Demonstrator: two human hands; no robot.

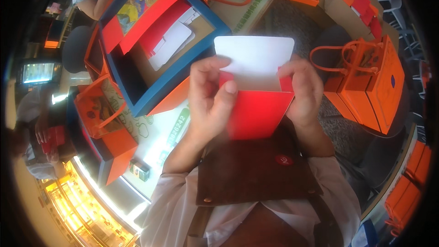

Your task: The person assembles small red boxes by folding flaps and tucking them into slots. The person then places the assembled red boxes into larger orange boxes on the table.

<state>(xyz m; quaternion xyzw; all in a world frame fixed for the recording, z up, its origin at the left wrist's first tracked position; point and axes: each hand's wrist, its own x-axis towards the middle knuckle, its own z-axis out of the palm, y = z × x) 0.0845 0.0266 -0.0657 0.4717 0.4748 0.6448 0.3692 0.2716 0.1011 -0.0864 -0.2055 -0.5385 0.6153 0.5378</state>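
Observation:
Between my two hands is a small red paper box (258, 114) with its white-lined flap (254, 55) standing up and its mouth toward me. My left hand (210, 98) grips its left side, the thumb on a red side tab. The fingers of my right hand (302, 89) are closed on the right side near the other tab. Just beyond my left hand, a large blue-rimmed box (167, 84) contains more flat red and white paper pieces (171, 45). What is inside the small box cannot be made out.
An orange box with handles (372, 84) stands on a chair at the right. Another orange handled box (112, 148) sits at the left on the table (157, 142), near a small green packet (139, 170). Red pieces (354, 0) lie at the far right. Other people are at the left.

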